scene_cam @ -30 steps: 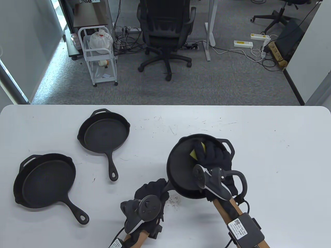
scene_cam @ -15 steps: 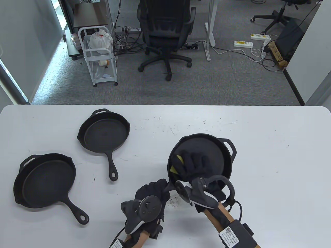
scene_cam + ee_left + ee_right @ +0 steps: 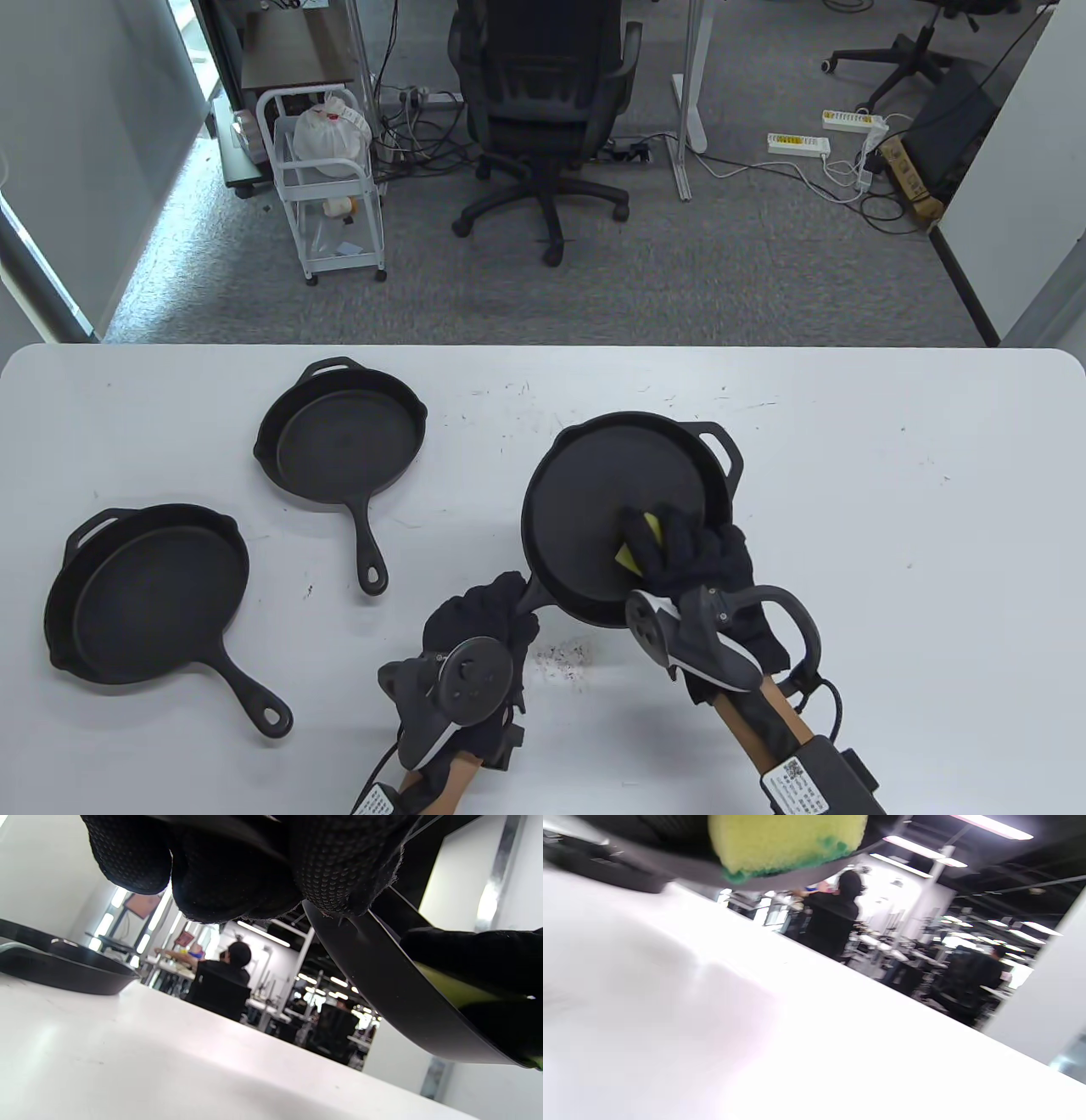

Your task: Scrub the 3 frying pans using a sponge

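The pan I am working on (image 3: 611,501) sits right of the table's middle, tilted, with its small loop handle pointing to the far right and its long handle coming back toward me on the left. In the left wrist view its dark underside (image 3: 382,984) rises off the table at a slant. The sponge (image 3: 638,543), yellow with a green scrubbing layer, lies against the inside of this pan near its close right edge. My right hand (image 3: 691,552) has its fingers curled over the sponge and presses it against the pan's floor. In the right wrist view the sponge (image 3: 785,840) fills the top edge, green side down against a dark surface.

My left hand (image 3: 479,615) is clenched around the pan's long handle, just below the pan's near left rim; its gloved fingers (image 3: 203,878) wrap the top of the left wrist view.

A scatter of dark crumbs (image 3: 560,658) lies on the white table (image 3: 891,552) between my two wrists.

A second pan (image 3: 344,437) lies flat well to the left, beyond the middle, its handle pointing toward me. A third pan (image 3: 148,590) lies flat near the left edge, its handle angled to the near right. Neither is touched by anything.

Past the table, a black office chair (image 3: 543,110) stands on grey carpet, and a white wire cart (image 3: 327,178) to its left.
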The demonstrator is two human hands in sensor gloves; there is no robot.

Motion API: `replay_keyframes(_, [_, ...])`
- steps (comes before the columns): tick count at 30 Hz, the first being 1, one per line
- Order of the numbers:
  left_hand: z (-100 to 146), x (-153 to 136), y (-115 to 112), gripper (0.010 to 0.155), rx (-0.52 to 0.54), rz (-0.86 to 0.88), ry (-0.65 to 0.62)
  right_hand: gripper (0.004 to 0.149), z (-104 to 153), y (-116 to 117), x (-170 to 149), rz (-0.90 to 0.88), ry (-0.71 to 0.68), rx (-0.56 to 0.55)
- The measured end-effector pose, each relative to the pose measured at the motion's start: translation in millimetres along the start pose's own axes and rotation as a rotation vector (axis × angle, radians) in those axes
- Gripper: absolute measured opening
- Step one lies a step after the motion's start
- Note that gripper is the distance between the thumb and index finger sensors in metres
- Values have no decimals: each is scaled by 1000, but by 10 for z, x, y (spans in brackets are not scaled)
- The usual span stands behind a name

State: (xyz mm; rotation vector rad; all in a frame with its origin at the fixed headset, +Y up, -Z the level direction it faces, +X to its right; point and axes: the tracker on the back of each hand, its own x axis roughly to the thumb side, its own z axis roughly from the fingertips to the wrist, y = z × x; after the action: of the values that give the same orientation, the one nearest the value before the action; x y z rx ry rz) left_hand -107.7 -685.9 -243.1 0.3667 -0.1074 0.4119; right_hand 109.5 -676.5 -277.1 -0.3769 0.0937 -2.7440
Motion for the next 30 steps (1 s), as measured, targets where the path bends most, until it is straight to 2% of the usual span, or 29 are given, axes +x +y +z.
replay_keyframes(5, [25,53,-69,61,-61,11,-49,75,-21,-98,304,24,-160,-73])
replay_keyframes(9, [46,94,-55,61,-69,-23,-84,78,-161,-190,203,-10,0,-92])
replay_keyframes(13, [53,76,-16,60,-77,-36,-109,74,-278,-212,-116,-110,158,-68])
replay_keyframes(17, [44,53,28,60,-12,-68,-84,75,-272,-96,-303,-137,207,-8])
replay_keyframes(20, [45,3,34,60,53,-77,-49,75,-205,64,-282,-87,135,62])
replay_keyframes(23, [49,5,31,60,67,-72,-41,75,-127,133,-120,-24,46,76])
replay_keyframes(30, [48,-3,-50,61,-22,47,-39,74,-18,-25,246,-2,-153,-92])
